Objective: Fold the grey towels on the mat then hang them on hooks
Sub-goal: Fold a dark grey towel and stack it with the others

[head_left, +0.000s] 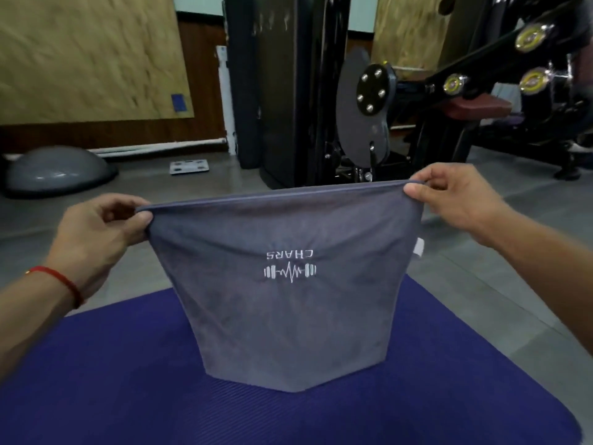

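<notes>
A grey towel (pixel 288 322) with a white upside-down embroidered logo hangs stretched between my two hands above the purple mat (pixel 128 390). My left hand (pixel 99 239) pinches its upper left corner. My right hand (pixel 455 197) pinches its upper right corner, slightly higher. The towel's top edge is taut and its lower edge rests folded on the mat. A small white tag sticks out at the towel's right side. No hooks are in view.
A black weight machine (pixel 321 91) stands just beyond the mat, with a padded seat (pixel 475 109) at right. A grey balance dome (pixel 57 171) and a white floor scale (pixel 189 167) lie on the grey floor at left.
</notes>
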Available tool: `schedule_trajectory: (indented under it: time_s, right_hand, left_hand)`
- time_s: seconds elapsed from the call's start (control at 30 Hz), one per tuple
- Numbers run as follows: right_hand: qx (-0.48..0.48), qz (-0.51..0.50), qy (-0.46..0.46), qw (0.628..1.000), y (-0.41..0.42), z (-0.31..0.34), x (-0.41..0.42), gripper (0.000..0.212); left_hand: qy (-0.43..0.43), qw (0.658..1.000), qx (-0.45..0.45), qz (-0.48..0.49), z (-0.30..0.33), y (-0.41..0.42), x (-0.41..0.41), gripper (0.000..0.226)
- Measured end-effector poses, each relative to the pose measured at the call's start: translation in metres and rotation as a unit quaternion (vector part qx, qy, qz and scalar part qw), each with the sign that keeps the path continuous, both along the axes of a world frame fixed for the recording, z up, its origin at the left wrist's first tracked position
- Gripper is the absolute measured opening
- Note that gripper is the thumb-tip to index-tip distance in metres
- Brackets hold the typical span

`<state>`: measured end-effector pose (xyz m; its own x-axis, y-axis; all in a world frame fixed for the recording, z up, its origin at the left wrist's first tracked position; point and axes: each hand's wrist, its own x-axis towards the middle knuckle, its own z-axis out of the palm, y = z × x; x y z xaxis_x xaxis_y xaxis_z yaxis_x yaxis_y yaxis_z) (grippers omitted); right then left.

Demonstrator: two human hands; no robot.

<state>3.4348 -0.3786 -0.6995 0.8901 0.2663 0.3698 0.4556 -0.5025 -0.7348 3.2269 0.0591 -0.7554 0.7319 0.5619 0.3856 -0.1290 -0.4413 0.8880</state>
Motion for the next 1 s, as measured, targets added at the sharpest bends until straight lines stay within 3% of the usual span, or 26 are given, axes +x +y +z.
schedule_trajectory:
  time_s: [0.07,0.17,0.37,0.5,0.67,0.73,0.83,0.93,1.0]
  right_hand:
    - [0.008,-0.011,-0.023,1.000,0.012,0.000,0.004,0.004]
    - [0.012,-0.012,-0.019,1.000,0.032,0.000,0.014,0.011]
    - [0.174,0.053,0.184,0.966,0.097,-0.038,0.027,0.017]
    - [0.217,0.059,0.136,0.965,0.120,-0.039,0.022,0.013]
    - [0.237,0.103,0.075,0.963,0.098,-0.037,-0.010,0.015]
    - [0.206,0.126,0.088,0.966,0.079,-0.067,-0.028,0.008]
    - [0.118,0.148,0.126,0.974,0.054,-0.146,-0.051,0.014]
    - [0.017,0.169,0.230,0.958,0.025,-0.239,-0.074,0.010]
    - [-0.090,0.183,0.255,0.945,0.005,-0.295,-0.094,0.014]
  left_hand:
    - [-0.016,1.000,-0.009,0.023,0.013,0.002,-0.011,0.015]
    - [0.020,0.995,0.048,0.086,0.027,0.003,-0.024,0.010]
    - [0.047,0.985,-0.083,0.145,0.024,0.000,-0.031,0.009]
    - [-0.035,0.987,-0.033,0.152,0.019,0.004,-0.054,0.020]
    - [-0.086,0.992,0.044,0.079,0.019,-0.014,-0.111,0.019]
    - [-0.048,0.997,0.024,0.052,-0.014,-0.024,-0.136,0.018]
    - [0.040,0.995,-0.082,0.029,-0.102,-0.043,-0.172,0.011]
    - [0.205,0.957,-0.203,0.016,-0.209,-0.065,-0.209,0.013]
    - [0.314,0.926,-0.211,-0.006,-0.267,-0.079,-0.236,0.020]
